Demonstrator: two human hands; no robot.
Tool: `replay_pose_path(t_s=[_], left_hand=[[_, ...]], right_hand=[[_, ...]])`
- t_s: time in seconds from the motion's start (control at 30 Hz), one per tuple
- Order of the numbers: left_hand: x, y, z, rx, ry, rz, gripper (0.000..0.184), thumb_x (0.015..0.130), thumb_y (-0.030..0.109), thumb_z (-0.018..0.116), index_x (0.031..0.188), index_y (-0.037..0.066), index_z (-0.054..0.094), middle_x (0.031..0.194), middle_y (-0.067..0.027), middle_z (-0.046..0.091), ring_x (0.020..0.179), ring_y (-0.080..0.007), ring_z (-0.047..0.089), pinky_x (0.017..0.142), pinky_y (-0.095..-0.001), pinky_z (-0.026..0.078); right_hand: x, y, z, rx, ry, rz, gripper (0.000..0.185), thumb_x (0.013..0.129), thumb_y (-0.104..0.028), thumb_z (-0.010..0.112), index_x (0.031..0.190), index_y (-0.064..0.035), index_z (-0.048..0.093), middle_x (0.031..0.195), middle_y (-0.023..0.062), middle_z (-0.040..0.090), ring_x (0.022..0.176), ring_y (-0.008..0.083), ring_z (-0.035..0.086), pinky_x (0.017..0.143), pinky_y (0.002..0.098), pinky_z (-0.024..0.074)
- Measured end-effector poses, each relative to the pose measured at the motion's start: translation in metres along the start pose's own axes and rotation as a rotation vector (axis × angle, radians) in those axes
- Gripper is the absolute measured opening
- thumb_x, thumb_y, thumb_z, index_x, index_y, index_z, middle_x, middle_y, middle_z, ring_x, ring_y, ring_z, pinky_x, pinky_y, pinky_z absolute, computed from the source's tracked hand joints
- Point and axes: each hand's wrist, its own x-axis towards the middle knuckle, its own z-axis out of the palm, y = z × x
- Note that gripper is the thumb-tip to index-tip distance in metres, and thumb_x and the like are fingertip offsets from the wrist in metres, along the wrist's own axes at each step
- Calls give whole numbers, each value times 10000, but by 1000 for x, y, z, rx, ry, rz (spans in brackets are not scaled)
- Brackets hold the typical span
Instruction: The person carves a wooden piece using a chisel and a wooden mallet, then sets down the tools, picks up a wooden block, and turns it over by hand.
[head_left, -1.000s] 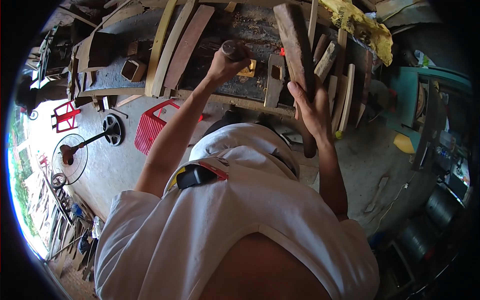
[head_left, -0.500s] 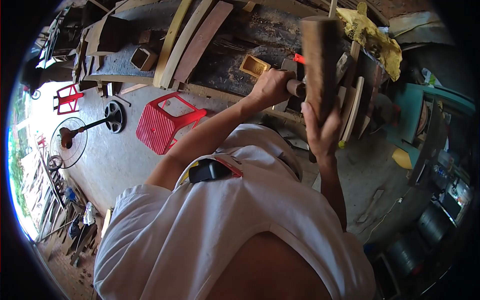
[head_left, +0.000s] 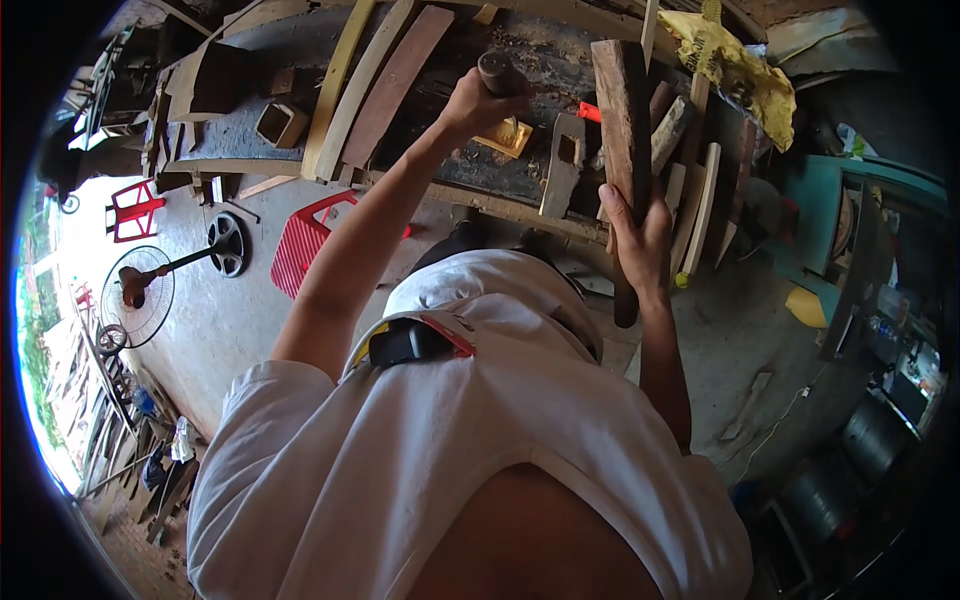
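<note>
My left hand (head_left: 476, 106) is closed around the dark round handle (head_left: 497, 70) of a tool, its thin tip reaching down to a small yellow wooden block (head_left: 505, 137) with a hollow in it. Upright in my right hand (head_left: 642, 240) is a thick, rough wooden billet (head_left: 622, 125), with my thumb along its side. Between the two hands a grey-brown wood piece (head_left: 563, 168) with a rectangular hole lies on the dark bench. A red object (head_left: 589, 111) is beside the billet.
Long wood strips (head_left: 398, 85) cross the bench at left, and more sticks (head_left: 703, 215) lie at right near a yellow sack (head_left: 735, 65). A red stool (head_left: 300, 245) and a fan (head_left: 140, 287) stand on the floor at left.
My left hand first went right beside the billet, then came back left over the yellow block with the tool. The billet has shifted slightly right overall, still in my right hand.
</note>
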Motion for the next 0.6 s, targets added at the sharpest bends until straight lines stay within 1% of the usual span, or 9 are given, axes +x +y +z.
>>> replay_pose_path(t_s=[0.07, 0.1, 0.17, 0.27, 0.33, 0.4, 0.43, 0.47, 0.6], left_hand=[[1, -5, 7, 12, 14, 52, 178, 834, 67, 738, 993, 38, 666, 993, -55, 719, 946, -141, 671, 853, -305, 541], [1, -3, 11, 11, 11, 52, 178, 834, 67, 738, 993, 38, 666, 993, -55, 719, 946, -141, 671, 853, -305, 541], [0, 2, 18, 245, 27, 37, 182, 825, 96, 763, 975, 51, 670, 966, -37, 722, 908, -126, 676, 813, -297, 546], [-7, 17, 28, 306, 31, 22, 175, 816, 111, 775, 953, 67, 676, 941, -22, 721, 874, -112, 675, 779, -304, 551], [-7, 13, 39, 313, 73, 72, 214, 788, 147, 790, 961, 71, 689, 919, -65, 731, 844, -148, 703, 759, -324, 555], [-14, 14, 52, 493, 93, 148, 258, 743, 227, 781, 939, 72, 718, 848, -139, 732, 812, -258, 734, 724, -366, 563], [-18, 22, 59, 422, 76, 144, 280, 735, 230, 786, 969, 89, 726, 841, -144, 728, 806, -312, 719, 712, -388, 564], [-19, 13, 64, 502, 123, 197, 282, 733, 227, 791, 978, 100, 733, 826, -142, 726, 794, -316, 718, 702, -389, 563], [-22, 16, 55, 385, 84, 170, 276, 742, 237, 791, 970, 94, 731, 839, -153, 725, 809, -317, 719, 701, -393, 562]], right_hand=[[0, -2, -1, -29, -21, 18, 538, 917, -407, 676, 1189, 45, 570, 926, 113, 640, 693, 162, 629, 532, 281, 502], [1, -2, -1, -30, -18, 20, 538, 917, -407, 676, 1189, 45, 570, 926, 113, 640, 693, 162, 629, 532, 281, 502], [3, -2, 1, 1, 17, -86, 505, 917, -383, 689, 1165, 40, 574, 932, 117, 643, 785, 178, 633, 675, 319, 521], [1, -29, 3, 60, 81, -150, 474, 911, -350, 707, 1149, 37, 571, 969, 137, 651, 876, 190, 626, 794, 343, 505], [4, -33, 11, 55, 170, -241, 474, 896, -334, 725, 1149, 33, 567, 921, 135, 667, 807, 195, 646, 736, 346, 522], [11, -29, 18, -43, 200, -342, 489, 886, -345, 731, 1150, 30, 561, 821, 138, 671, 727, 221, 669, 670, 365, 531], [22, -24, 20, -166, 144, -460, 507, 878, -358, 733, 1154, 30, 559, 770, 171, 676, 686, 274, 700, 622, 387, 536], [27, -10, 20, -388, 23, -336, 510, 882, -357, 726, 1166, 30, 556, 815, 218, 685, 739, 315, 717, 641, 397, 544], [18, -17, 20, -186, 131, -412, 527, 899, -415, 686, 1146, 33, 555, 779, 230, 684, 752, 353, 724, 636, 415, 548]])
